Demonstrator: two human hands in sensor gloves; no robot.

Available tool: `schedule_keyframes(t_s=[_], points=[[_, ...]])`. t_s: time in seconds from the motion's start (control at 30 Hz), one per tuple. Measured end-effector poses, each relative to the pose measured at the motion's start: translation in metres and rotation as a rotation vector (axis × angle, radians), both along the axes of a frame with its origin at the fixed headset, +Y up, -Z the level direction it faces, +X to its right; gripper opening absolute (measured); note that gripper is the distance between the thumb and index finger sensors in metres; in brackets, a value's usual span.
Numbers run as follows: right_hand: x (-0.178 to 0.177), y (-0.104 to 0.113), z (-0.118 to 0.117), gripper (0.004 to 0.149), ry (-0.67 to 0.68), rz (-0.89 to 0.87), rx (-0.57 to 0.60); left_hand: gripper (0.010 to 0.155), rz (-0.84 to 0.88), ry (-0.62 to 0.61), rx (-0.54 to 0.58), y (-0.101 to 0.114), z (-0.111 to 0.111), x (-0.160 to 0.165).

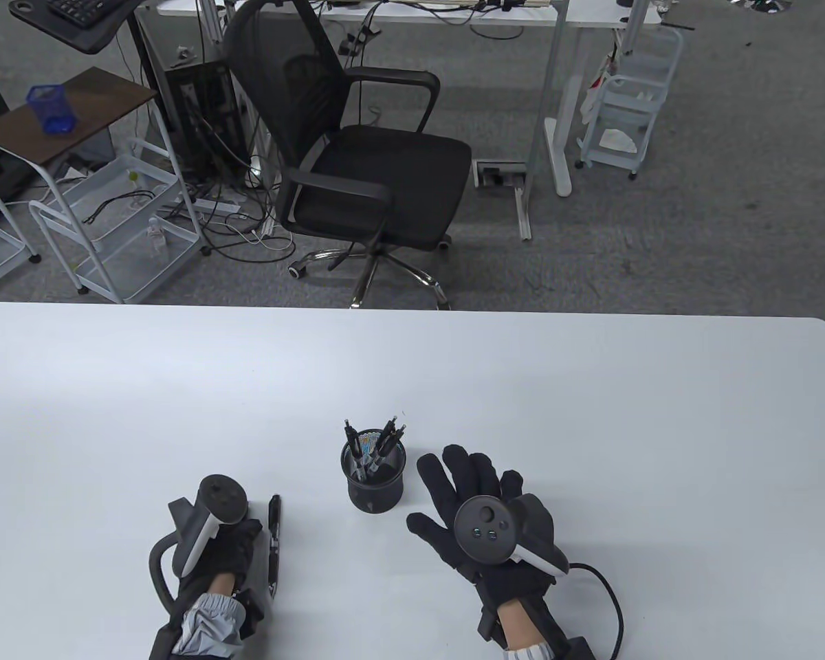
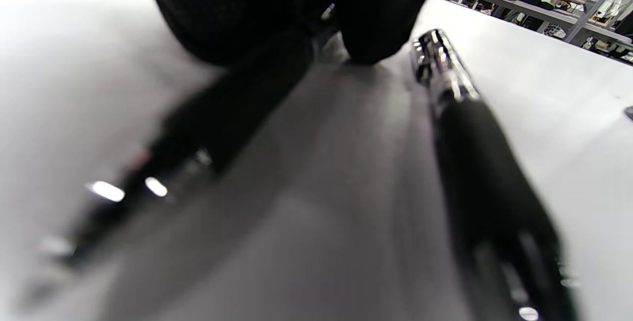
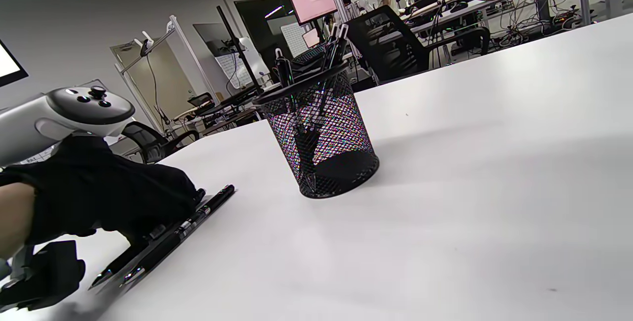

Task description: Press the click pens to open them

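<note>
The left hand [image 1: 216, 550] sets pens [image 1: 273, 543] on the table (grip unclear), so the spread-fingered, empty right hand [image 1: 481, 512] should draw another from the mesh holder [image 1: 375, 474].

A black wire-mesh pen cup [image 3: 319, 135] stands upright on the white table [image 3: 470, 172], with several black click pens [image 3: 332, 46] leaning inside it, tops above the rim. To its left the left hand [image 3: 106, 190] in a black glove rests on the table (a grey-white tracker [image 3: 59, 115] on its back), fingers against two black pens [image 3: 170, 237] lying side by side.
</note>
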State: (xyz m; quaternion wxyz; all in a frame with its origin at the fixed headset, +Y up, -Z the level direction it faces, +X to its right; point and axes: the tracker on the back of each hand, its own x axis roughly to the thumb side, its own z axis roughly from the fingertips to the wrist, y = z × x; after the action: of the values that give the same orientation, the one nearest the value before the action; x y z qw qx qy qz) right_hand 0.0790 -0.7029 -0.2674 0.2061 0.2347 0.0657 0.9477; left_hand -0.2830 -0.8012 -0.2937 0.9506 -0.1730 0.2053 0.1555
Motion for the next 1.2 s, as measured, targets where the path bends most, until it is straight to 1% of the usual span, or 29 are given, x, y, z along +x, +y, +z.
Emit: schedule_keyframes(t_s=[0.43, 0.73, 0.9, 1.03, 1.13, 1.2], points=[[0.0, 0.0, -0.001, 0.074, 0.001, -0.002, -0.004, 0.062, 0.016, -0.024, -0.042, 0.001, -0.001, 0.001], [0.0, 0.0, -0.001, 0.074, -0.001, -0.003, -0.004, 0.063, 0.026, -0.016, -0.038, 0.001, 0.0, 0.0], [0.001, 0.0, -0.001, 0.074, -0.002, -0.004, -0.003, 0.065, 0.11, 0.016, -0.032, 0.002, 0.002, -0.008], [0.002, 0.0, -0.001, 0.074, -0.004, -0.01, 0.001, 0.066, 0.164, 0.058, -0.025, 0.007, 0.005, -0.017], [0.002, 0.0, 0.0, 0.074, -0.003, -0.014, 0.005, 0.066, 0.193, 0.083, -0.002, 0.016, 0.008, -0.023], [0.002, 0.0, -0.001, 0.074, -0.006, -0.013, 0.01, 0.068, 0.211, 0.078, 0.015, 0.023, 0.009, -0.025]])
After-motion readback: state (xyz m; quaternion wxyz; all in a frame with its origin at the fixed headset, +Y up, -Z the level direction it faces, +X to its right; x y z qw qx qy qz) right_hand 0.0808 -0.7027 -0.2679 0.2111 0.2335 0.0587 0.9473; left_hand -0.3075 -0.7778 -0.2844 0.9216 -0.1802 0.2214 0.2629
